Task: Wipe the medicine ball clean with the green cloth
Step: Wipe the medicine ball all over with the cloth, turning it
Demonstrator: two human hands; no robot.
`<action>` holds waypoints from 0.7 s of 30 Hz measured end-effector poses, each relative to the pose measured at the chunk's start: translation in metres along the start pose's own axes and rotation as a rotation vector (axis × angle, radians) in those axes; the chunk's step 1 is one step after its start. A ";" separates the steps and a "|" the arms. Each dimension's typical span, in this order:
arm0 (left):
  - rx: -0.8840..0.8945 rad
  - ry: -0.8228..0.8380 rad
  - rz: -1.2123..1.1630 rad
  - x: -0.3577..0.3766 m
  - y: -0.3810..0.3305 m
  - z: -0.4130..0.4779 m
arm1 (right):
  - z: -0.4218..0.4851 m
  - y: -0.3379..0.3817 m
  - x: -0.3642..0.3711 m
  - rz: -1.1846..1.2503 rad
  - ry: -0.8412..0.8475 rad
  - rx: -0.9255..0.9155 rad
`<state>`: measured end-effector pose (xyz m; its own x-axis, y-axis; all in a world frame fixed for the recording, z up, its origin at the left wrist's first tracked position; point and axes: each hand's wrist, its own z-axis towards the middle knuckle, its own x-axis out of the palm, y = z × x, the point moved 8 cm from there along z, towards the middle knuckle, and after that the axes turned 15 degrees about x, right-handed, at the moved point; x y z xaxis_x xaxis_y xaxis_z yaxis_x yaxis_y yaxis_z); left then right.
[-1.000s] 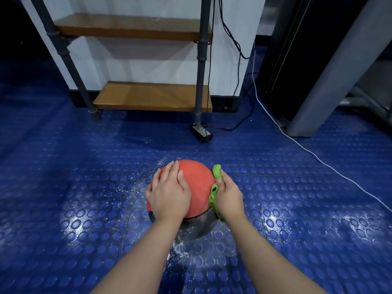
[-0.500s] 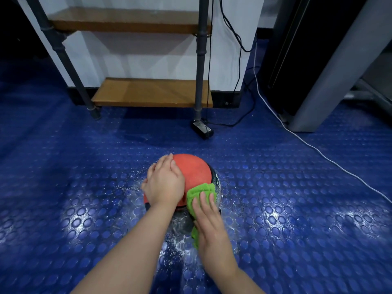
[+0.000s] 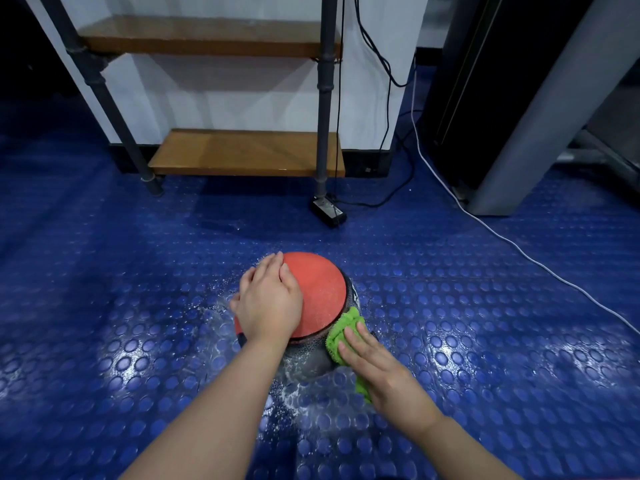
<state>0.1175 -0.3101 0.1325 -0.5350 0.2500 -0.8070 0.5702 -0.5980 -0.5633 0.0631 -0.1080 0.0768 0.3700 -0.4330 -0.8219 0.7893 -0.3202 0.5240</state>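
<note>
The medicine ball [image 3: 320, 299], red on top and grey below, sits on the wet blue studded floor [image 3: 104, 306], in front of the wooden shelf [image 3: 242, 154]. The left hand [image 3: 268, 301] lies flat, fingers spread, on its upper left side. The right hand [image 3: 381, 370] presses the green cloth [image 3: 341, 332] flat against its lower right side, fingers extended.
</note>
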 end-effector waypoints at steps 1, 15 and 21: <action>0.001 -0.001 0.001 0.000 -0.001 -0.001 | -0.001 -0.006 0.000 -0.003 0.005 0.006; 0.024 -0.061 -0.010 -0.002 0.006 -0.008 | 0.076 0.046 -0.044 0.472 -0.191 0.531; 0.062 -0.116 -0.008 -0.007 0.008 -0.022 | 0.111 0.038 -0.019 0.215 -0.076 0.588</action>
<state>0.1397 -0.3005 0.1298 -0.6102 0.1676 -0.7743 0.5279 -0.6428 -0.5551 0.0317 -0.2057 0.1375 0.4378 -0.5911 -0.6774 0.2915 -0.6195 0.7289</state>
